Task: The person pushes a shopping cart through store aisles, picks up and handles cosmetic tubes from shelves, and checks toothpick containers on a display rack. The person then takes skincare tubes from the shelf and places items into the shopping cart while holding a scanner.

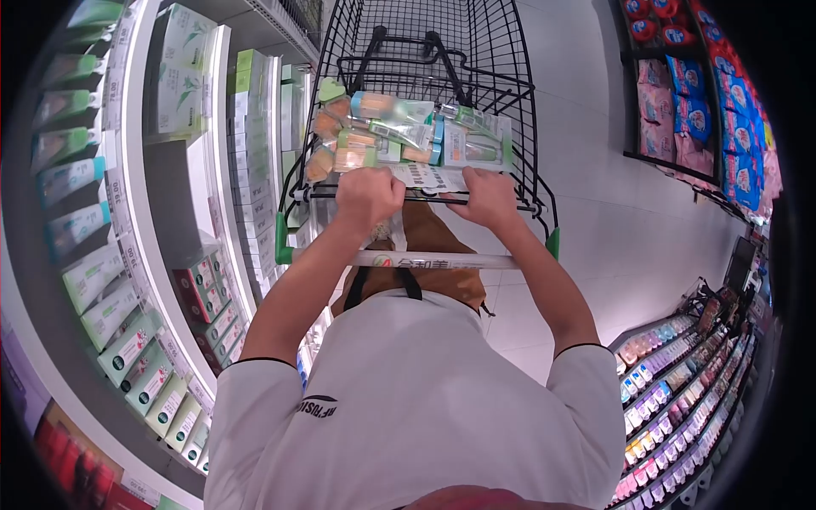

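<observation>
A black wire shopping cart (pixel 524 110) stands in front of me, with green end pieces on its white handle (pixel 497 262). My forearms pass over that handle. My left hand (pixel 371 195) is closed at the black bar along the basket's near edge, and my right hand (pixel 487 198) is closed on the same bar further right. Between them lies a white printed strip (pixel 423 176), touching or close to both hands. Just beyond are several packaged goods: an orange-and-blue tube (pixel 374 105), clear packs with green ends (pixel 399 134) and a flat clear pack (pixel 484 151).
Shelves of boxes (pixel 180 72) and tubes (pixel 76 178) run close along the left. At upper right hangs a rack of blue and pink bags (pixel 690 119). Tiered shelves of small items (pixel 680 408) curve along the lower right. Pale floor (pixel 586 204) lies right of the cart.
</observation>
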The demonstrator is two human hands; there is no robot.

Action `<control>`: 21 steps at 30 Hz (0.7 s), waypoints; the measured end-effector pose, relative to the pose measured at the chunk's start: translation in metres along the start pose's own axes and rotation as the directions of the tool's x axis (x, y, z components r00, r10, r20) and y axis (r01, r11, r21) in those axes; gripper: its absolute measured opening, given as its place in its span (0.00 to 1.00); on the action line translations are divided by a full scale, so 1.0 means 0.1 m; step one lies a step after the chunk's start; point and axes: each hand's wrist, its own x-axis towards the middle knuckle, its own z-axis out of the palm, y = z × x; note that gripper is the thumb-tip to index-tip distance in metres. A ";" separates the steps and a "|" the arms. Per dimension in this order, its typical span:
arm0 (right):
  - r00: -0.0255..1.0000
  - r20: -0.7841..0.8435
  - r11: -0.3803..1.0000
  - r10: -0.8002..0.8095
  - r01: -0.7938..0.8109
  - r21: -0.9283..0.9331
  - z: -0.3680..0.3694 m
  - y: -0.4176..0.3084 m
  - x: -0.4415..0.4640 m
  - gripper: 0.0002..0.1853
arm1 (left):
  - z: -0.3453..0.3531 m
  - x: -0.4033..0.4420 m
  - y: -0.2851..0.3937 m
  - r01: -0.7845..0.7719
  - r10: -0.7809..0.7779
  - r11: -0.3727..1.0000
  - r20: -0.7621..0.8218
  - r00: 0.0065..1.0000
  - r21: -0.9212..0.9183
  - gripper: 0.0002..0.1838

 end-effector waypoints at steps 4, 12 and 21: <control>1.000 0.011 1.000 0.017 -0.017 0.000 0.02 0.09 0.07 0.29 | 0.15 0.10 -0.04 -0.179 0.176 0.984 -0.333 0.926 0.022 0.13; 1.000 0.013 1.000 0.025 -0.025 0.019 -0.11 0.27 0.30 0.31 | 0.10 0.42 0.02 -0.223 0.216 0.975 -0.344 0.914 0.019 0.13; 1.000 -0.003 1.000 0.022 -0.022 0.009 -0.24 0.46 0.54 0.31 | 0.00 0.73 0.12 -0.123 0.129 0.991 -0.193 0.973 0.042 0.14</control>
